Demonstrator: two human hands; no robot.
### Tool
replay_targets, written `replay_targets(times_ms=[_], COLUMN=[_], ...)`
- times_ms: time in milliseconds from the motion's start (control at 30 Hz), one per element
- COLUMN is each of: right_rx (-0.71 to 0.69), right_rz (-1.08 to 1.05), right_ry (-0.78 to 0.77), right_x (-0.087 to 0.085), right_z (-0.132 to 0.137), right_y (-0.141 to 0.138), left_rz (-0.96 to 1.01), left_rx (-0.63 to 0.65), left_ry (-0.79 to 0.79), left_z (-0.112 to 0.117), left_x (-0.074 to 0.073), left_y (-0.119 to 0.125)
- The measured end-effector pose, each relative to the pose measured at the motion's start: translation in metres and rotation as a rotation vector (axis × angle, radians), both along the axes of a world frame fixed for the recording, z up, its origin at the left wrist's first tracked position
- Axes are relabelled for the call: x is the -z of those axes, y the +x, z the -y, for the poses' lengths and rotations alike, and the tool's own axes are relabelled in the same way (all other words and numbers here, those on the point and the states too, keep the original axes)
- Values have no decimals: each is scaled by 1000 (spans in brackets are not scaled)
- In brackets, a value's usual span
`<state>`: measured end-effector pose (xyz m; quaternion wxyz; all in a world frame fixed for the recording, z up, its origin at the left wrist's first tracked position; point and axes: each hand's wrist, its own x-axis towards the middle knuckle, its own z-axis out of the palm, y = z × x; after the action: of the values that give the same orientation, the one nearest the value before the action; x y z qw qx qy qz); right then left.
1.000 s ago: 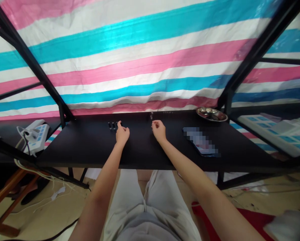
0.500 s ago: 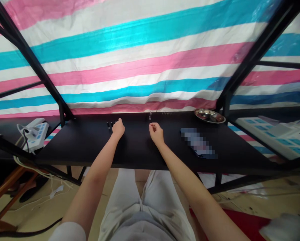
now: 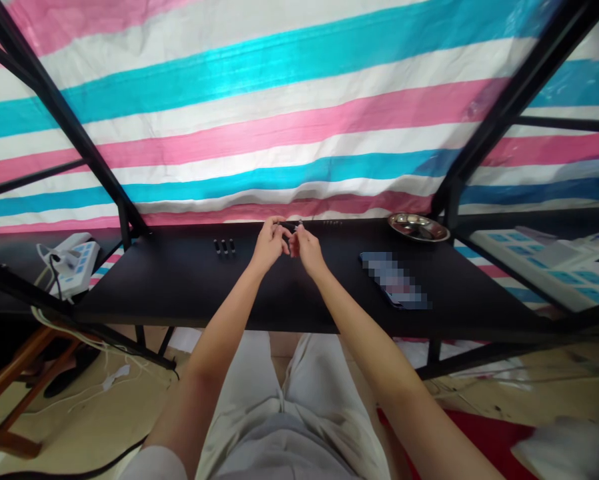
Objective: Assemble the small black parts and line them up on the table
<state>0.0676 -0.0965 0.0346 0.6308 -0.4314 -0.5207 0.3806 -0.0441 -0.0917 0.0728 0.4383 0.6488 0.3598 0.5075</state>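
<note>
My left hand (image 3: 269,247) and my right hand (image 3: 308,250) meet fingertip to fingertip above the back middle of the black table. A small dark, narrow piece (image 3: 288,227) shows between them, pinched in my left fingers; its kind is too small to tell. My right thumb and fingers are pressed together, and what they hold is hidden. Just behind the right fingertips there is a small clear or shiny item (image 3: 300,223). To the left, three short black cylinders (image 3: 224,247) with pale bands stand in a row.
A row of several tiny items (image 3: 332,223) lies along the back edge. A round metal dish (image 3: 404,230) sits at the back right, with a blurred-out phone-like object (image 3: 394,280) nearer. Black frame posts (image 3: 102,167) and a striped sheet (image 3: 279,133) bound the table (image 3: 179,293).
My left hand has moved right from the black cylinders to my right hand, uncovering the third cylinder. My right hand has shifted slightly; a dark piece now shows between the hands.
</note>
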Motion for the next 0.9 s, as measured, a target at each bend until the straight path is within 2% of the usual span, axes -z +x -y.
replay_targets(times_ms=[167, 367, 633, 900], right_rx=[21, -49, -205, -184], right_rz=[16, -109, -226, -214], right_ry=[94, 30, -114, -14], right_x=[-23, -38, -43, -48], right_z=[9, 11, 10, 16], right_y=[0, -7, -12, -15], left_rz=[47, 96, 123, 116], left_rx=[26, 25, -6, -15], left_ry=[33, 116, 136, 142], left_z=[12, 21, 33, 29], left_x=[-3, -6, -14, -7], left_y=[-4, -9, -11, -17])
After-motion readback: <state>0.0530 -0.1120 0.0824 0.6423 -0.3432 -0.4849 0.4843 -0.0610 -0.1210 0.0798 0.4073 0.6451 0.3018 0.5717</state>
